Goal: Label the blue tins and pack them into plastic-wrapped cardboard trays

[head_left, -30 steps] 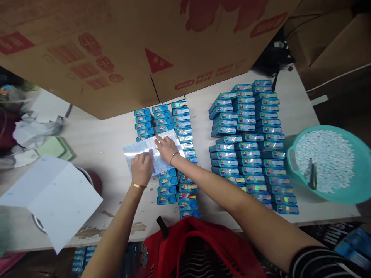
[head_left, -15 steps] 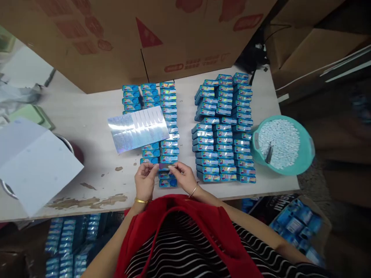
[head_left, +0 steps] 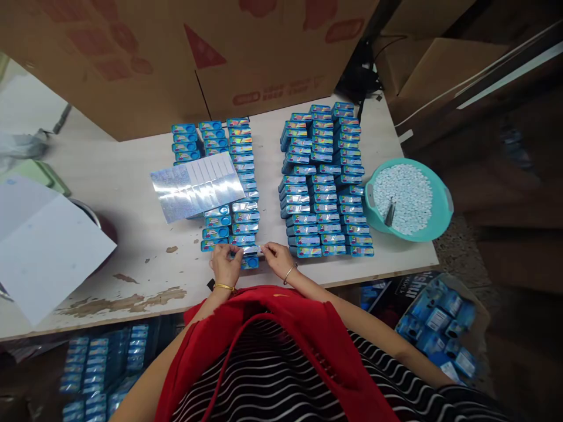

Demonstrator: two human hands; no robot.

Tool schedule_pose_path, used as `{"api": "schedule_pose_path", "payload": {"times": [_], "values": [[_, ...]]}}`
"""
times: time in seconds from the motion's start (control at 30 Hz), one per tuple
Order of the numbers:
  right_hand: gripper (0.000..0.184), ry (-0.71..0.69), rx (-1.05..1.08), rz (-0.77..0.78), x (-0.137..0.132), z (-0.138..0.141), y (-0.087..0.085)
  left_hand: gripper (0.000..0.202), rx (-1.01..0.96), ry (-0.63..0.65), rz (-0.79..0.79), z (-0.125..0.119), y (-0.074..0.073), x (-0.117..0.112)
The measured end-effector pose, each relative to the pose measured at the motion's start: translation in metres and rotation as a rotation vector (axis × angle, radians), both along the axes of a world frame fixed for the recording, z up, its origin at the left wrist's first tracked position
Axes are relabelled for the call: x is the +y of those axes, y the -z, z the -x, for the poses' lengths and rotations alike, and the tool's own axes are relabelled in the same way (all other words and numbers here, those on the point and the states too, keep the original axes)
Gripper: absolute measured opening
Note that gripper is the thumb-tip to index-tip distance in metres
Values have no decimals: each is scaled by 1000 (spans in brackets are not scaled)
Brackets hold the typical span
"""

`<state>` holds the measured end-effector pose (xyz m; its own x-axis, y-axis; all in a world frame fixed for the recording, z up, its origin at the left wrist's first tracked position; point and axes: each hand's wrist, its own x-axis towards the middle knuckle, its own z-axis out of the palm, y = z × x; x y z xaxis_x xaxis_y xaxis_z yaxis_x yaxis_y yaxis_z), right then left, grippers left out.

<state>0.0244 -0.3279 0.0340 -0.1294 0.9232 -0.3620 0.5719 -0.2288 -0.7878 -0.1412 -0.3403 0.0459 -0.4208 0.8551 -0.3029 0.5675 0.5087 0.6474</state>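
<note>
Between my hands a narrow shiny sticker strip (head_left: pixel 250 250) is stretched over the near end of a row of small blue packs (head_left: pixel 243 229). My left hand (head_left: pixel 226 265) pinches the strip's left end. At the other end, the thumb and fingers of my right hand (head_left: pixel 278 259) are closed on it. Fingertips partly hide the pack underneath. A silvery sticker sheet (head_left: pixel 196 186) lies across the left rows of packs, with strip-shaped gaps or outlines in its upper right part.
More blue packs (head_left: pixel 324 197) stand in rows on the right. Beside them a turquoise basin (head_left: pixel 441 202) holds small white pieces and a metal scoop-like tool. A large cardboard box (head_left: pixel 158 99) closes off the back. Left lies a white sheet (head_left: pixel 48 246); filled boxes sit below the table.
The strip, dark purplish before, now looks silvery white. My right hand's fingertips have shifted slightly outward from the left hand's. The whole view has shifted a little with my head.
</note>
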Motion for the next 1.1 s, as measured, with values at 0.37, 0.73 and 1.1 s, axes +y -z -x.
{"api": "schedule_pose_path", "payload": {"times": [0.37,0.73,1.1], "values": [[31,-22,-37,27,-5,2,21,13,210,149,81,-3,0,0],[19,-139,-167,67,0,14,26,40,273,84,166,-4,-4,-2],[26,-126,-62,-418,95,48,-10,18,120,249,-376,84,-9,87]]}}
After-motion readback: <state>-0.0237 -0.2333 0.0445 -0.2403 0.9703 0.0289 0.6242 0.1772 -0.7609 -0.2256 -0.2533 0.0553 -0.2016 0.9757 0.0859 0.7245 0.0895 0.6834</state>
